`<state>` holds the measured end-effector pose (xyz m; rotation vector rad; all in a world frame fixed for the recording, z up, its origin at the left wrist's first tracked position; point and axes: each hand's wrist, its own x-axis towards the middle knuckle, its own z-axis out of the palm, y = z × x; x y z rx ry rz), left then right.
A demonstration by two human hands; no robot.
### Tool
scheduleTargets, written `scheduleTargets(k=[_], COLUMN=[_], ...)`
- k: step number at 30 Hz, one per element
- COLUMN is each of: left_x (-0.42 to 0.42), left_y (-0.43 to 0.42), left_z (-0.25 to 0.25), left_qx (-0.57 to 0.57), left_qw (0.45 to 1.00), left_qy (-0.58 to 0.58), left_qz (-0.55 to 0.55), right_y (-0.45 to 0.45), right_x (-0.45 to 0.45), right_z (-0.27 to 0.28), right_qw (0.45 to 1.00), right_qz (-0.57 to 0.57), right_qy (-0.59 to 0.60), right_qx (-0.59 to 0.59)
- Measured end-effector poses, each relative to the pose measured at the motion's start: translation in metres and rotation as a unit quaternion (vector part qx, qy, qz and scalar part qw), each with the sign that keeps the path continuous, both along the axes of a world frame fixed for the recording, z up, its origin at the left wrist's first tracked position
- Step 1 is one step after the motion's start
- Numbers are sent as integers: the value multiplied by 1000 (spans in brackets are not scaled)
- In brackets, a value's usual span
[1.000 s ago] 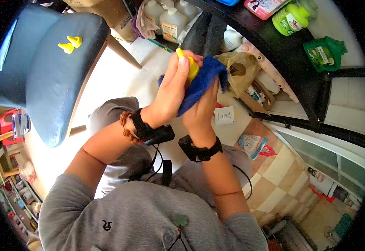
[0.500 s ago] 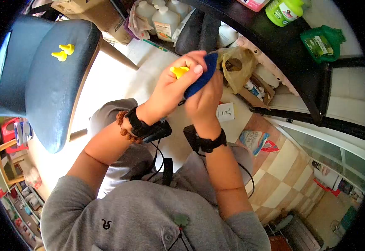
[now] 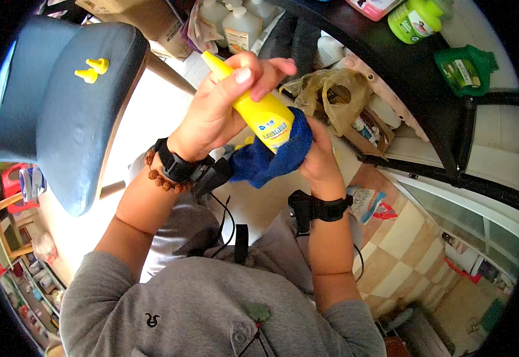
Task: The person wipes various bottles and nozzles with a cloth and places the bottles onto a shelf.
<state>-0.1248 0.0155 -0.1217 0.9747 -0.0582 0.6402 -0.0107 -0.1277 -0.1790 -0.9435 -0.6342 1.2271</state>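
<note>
Fingers of the left hand (image 3: pixel 209 116) pinch the yellow bottle (image 3: pixel 259 113), which slants from its nozzle (image 3: pixel 213 63) beyond them to the blue cloth (image 3: pixel 265 165) around its base, nearer the right hand (image 3: pixel 322 163), whose fingers grip the cloth, tips hidden.

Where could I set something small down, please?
The blue padded seat is bare between its two small yellow plastic cones and rounded tip. Bright floor beside it looks open too. It is crowded beneath the black table, around the crumpled, translucent yellowish bag.
</note>
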Motion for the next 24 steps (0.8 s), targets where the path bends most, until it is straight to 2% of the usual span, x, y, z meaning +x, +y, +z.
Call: scheduleTargets(k=[1,3,4,5,7,8,10,11,14,15,17,18,21,24], left_x=[0,6,12,13,11,10,11,11,8,6,1,1,6,4], left_y=[-1,-6,-13,-19,-35,-36,-30,-25,-3,4,6,6,-2,-14], left_z=[0,3,4,-9,-9,-6,-9,-11,-9,-10,-18,-19,-20,-10], left_qx=[-36,-104,-148,-174,-254,-267,-292,-304,-458,-503,-507,-508,-546,-482], left_qw=[999,988,970,945,921,911,914,915,870,849,855,857,833,871], left_qy=[25,73,112,174,208,225,180,156,86,84,63,55,78,66], left_qz=[28,82,158,214,211,218,214,214,162,138,92,66,43,70], right_y=[0,3,6,13,21,21,19,16,19,20,22,23,17,15], right_x=[0,-5,-9,-16,-29,-31,-35,-37,-37,-39,-42,-44,-36,-20], right_z=[9,15,17,14,7,5,3,6,3,7,13,11,20,29], right_qw=[1000,984,966,887,863,879,906,948,971,966,948,953,929,973], right_qz=[1,-66,-99,-182,-245,-259,-282,-253,-204,-198,-187,-204,-206,-143], right_qy=[-20,-161,-230,-424,-442,-400,-314,-194,-95,-140,-230,-193,-283,-151], right_qx=[9,-40,-63,-1,-3,-8,-19,-11,80,92,118,111,118,104])
